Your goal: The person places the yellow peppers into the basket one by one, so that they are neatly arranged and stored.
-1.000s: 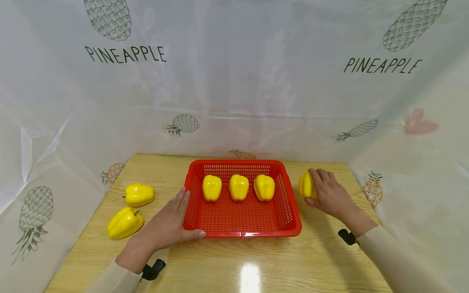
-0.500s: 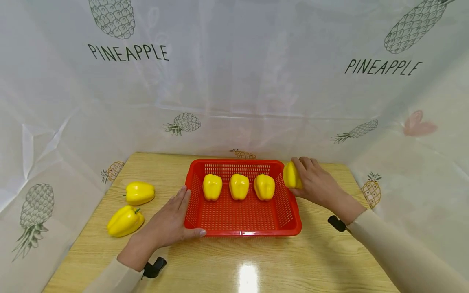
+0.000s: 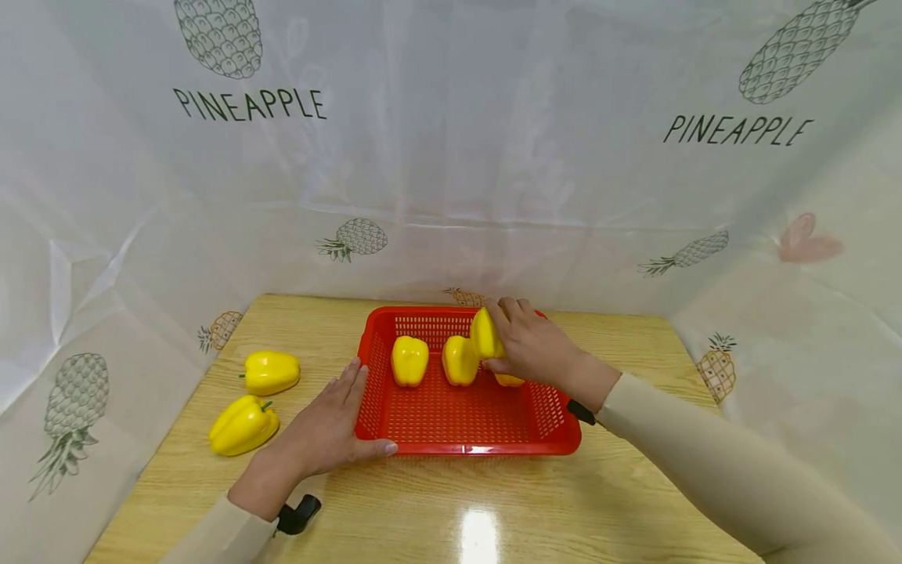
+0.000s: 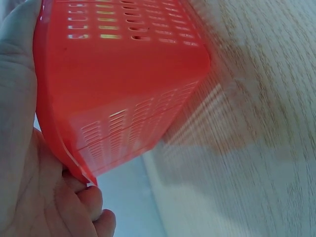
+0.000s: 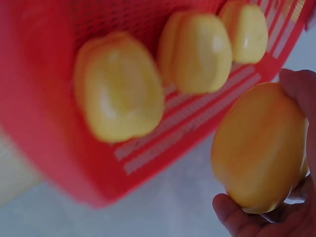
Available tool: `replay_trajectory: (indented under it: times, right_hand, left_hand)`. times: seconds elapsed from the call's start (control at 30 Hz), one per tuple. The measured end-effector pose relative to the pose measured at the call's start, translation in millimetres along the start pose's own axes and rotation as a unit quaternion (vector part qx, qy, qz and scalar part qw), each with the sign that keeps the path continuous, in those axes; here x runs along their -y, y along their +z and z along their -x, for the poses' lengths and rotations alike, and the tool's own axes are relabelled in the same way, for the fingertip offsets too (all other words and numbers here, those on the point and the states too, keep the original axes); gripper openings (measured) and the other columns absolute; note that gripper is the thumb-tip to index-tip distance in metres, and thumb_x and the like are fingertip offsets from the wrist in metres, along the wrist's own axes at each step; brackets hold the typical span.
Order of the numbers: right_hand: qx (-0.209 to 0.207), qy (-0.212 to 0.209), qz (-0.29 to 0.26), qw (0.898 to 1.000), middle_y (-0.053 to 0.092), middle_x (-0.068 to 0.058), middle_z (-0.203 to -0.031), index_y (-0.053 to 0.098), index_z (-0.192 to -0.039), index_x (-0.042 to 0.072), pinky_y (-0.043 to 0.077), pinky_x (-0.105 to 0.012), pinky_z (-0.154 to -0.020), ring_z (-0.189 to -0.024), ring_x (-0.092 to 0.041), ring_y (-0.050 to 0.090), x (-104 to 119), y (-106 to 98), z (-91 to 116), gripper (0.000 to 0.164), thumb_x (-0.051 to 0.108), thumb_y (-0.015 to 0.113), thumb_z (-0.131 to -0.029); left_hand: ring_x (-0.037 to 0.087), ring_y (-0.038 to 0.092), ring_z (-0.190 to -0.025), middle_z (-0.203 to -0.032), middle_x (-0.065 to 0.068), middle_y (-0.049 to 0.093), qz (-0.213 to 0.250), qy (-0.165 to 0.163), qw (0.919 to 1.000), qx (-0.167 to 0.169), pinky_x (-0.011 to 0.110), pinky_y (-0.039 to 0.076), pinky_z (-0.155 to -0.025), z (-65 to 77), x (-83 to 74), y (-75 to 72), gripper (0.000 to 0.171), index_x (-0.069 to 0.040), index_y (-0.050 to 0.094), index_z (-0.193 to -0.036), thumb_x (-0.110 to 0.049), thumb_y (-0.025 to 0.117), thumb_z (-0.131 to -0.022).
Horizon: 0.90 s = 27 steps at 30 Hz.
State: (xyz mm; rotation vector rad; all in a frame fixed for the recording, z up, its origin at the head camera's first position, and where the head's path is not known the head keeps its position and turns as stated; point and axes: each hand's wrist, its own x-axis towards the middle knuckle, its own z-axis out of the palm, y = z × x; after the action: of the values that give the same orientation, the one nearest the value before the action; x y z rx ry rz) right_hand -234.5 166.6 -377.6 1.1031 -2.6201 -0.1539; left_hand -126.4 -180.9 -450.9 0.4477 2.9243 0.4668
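The held pepper (image 3: 485, 335) is above the basket near its back rim; in the head view it overlaps the right edge of the middle pepper (image 3: 458, 362) and covers part of the back rim. The right hand (image 3: 535, 345) has it pinched between thumb and fingertips, parted only by the pepper's width. The right wrist view shows a gap between it and the three peppers below.

Those three stand in a row toward the back of the red basket (image 3: 465, 450), spaced apart: the left pepper (image 3: 409, 362), the middle one, and the right pepper (image 3: 509, 381), mostly hidden under the right hand. In front of the row, mesh floor shows from side wall to side wall.

The left hand (image 3: 320, 427) spans the basket's front left corner, thumb along the front rim, fingers fairly straight along the left rim, touching both.

Left of that hand, two loose peppers lie near each other on the table, the far one (image 3: 271, 371) and the near one (image 3: 243, 425), well apart from the basket. The wooden table (image 3: 395, 517) reaches past the basket on both sides and in front; behind, only a narrow strip separates it from the pineapple-print sheet (image 3: 465, 157).
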Motion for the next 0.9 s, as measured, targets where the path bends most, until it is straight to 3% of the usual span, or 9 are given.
replay_trajectory:
  times: [0.13, 0.53, 0.7, 0.9]
  right_hand:
    - [0.022, -0.013, -0.017, 1.0, 0.055, -0.027, -0.14, 0.037, -0.156, -0.007, 0.062, -0.044, -0.097, -0.123, -0.043, 0.06, 19, 7, -14, 0.1, 0.056, 0.079, -0.09]
    - [0.035, -0.075, 0.01, 0.996, 0.059, -0.016, -0.124, 0.046, -0.145, -0.002, 0.054, -0.039, -0.098, -0.107, -0.029, 0.056, 52, 25, -37, 0.092, 0.061, 0.079, -0.087]
    - [0.036, -0.08, 0.016, 0.996, 0.059, -0.013, -0.116, 0.048, -0.143, 0.001, 0.054, -0.035, -0.093, -0.1, -0.026, 0.054, 61, 31, -42, 0.089, 0.063, 0.078, -0.087]
    - [0.077, -0.075, 0.002, 0.994, 0.058, -0.014, -0.123, 0.043, -0.151, 0.001, 0.058, -0.03, -0.09, -0.105, -0.025, 0.054, 74, 38, -45, 0.096, 0.066, 0.075, -0.088]
  left_hand:
    - [0.045, 0.023, -0.16, -0.176, 0.023, 0.009, 0.001, 0.004, 1.0, -0.002, 0.061, 0.029, -0.126, -0.1, 0.9, 0.2, 0.14, 0.003, 0.015, -0.167, -0.094, 0.058, -0.077]
    - [0.045, 0.024, -0.159, -0.176, 0.024, 0.01, 0.002, 0.008, 0.9999, -0.007, 0.06, 0.03, -0.126, 0.0, 1.8, -1.9, 0.138, 0.004, 0.015, -0.167, -0.093, 0.057, -0.079]
    - [0.045, 0.026, -0.159, -0.175, 0.025, 0.011, -0.002, 0.011, 0.9999, -0.011, 0.059, 0.03, -0.127, -0.1, 2.6, -1.6, 0.138, 0.005, 0.016, -0.166, -0.094, 0.055, -0.079]
    - [0.044, 0.024, -0.16, -0.175, 0.024, 0.012, -0.001, 0.011, 0.9999, -0.01, 0.059, 0.03, -0.127, 0.1, 3.1, -0.9, 0.138, 0.005, 0.016, -0.166, -0.094, 0.055, -0.079]
